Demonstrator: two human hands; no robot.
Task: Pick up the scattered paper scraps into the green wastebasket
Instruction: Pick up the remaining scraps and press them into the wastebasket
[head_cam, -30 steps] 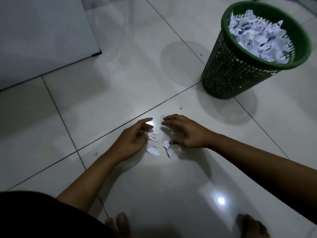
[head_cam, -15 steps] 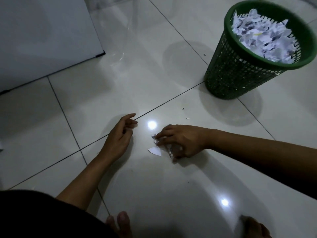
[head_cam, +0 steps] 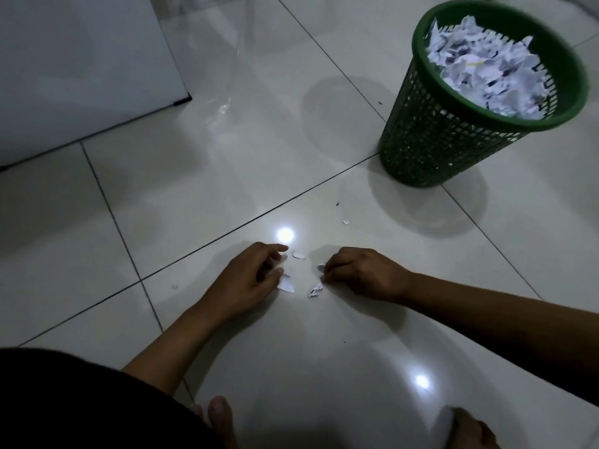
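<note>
Gathering last scraps (head_cam: 286, 283) on floor: left hand (head_cam: 248, 280) is back in, pinching one; right hand (head_cam: 363, 273) still clutches several. Bin (head_cam: 431, 137) dump next.

Both arms reach forward and down to the floor, forearms bare. The left hand (head_cam: 246, 280) lies low on the floor with fingers curled, index stretched forward, thumb and fingertips at a scrap (head_cam: 286, 283). The right hand (head_cam: 363, 275) faces it from the right, knuckles up, fingers bent under and pinching scraps (head_cam: 319, 277) at their tips. The two hands are near each other, not touching. Bare toes (head_cam: 218, 416) show at the bottom edge.
</note>
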